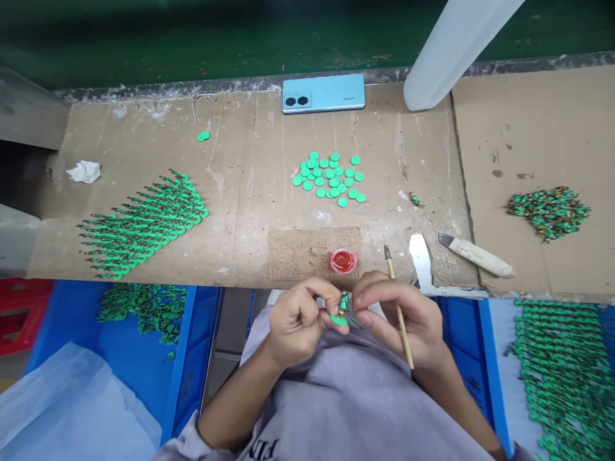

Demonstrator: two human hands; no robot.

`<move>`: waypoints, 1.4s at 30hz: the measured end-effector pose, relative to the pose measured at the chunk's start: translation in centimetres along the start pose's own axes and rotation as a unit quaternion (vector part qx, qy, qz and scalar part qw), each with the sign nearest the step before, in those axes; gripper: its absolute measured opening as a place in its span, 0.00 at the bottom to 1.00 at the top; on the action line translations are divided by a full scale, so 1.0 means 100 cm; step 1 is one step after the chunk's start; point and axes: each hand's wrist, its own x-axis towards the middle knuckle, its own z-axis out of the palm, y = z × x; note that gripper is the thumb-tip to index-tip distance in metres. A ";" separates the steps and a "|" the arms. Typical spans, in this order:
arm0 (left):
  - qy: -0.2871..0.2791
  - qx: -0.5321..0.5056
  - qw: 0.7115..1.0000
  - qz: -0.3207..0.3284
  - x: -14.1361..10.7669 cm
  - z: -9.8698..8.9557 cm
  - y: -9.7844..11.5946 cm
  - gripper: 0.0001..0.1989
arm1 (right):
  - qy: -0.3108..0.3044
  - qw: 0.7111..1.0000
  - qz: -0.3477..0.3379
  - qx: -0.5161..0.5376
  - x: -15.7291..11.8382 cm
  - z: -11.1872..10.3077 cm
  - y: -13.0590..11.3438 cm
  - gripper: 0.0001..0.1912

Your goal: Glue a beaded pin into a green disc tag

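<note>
In front of my chest, my left hand [298, 320] pinches a small green toy figure [343, 302] by its round green base [339, 321]. The figure stands roughly upright on the disc. Close beside it is my right hand [408, 314], with a thin wooden paintbrush [401, 326] tucked between its fingers, bristles pointing away from me. The right thumb and index finger are near the figure; I cannot tell whether they touch it. Just beyond my hands, a small dish of red liquid [343, 260] sits on a brown textured board [298, 256].
Loose green discs [331, 176] lie mid-table, below a light-blue phone [323, 93]. Rows of based figures [148, 224] stand left; a pile of figures [550, 211] lies right, near a wrapped blade [475, 253]. Blue crates [192, 346] with more figures flank me. A white post [456, 51] rises behind.
</note>
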 end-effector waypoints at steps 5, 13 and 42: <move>0.045 -0.044 0.998 -0.021 0.004 0.005 0.001 0.23 | -0.049 0.997 -0.049 -0.022 0.002 0.000 -0.001 0.10; 0.030 -0.001 0.999 -0.022 0.002 0.002 0.003 0.18 | -0.028 0.990 -0.099 -0.093 0.000 0.000 0.004 0.12; 0.009 0.034 0.999 -0.031 -0.003 0.002 0.001 0.16 | -0.043 0.973 -0.149 -0.169 0.004 0.001 0.005 0.11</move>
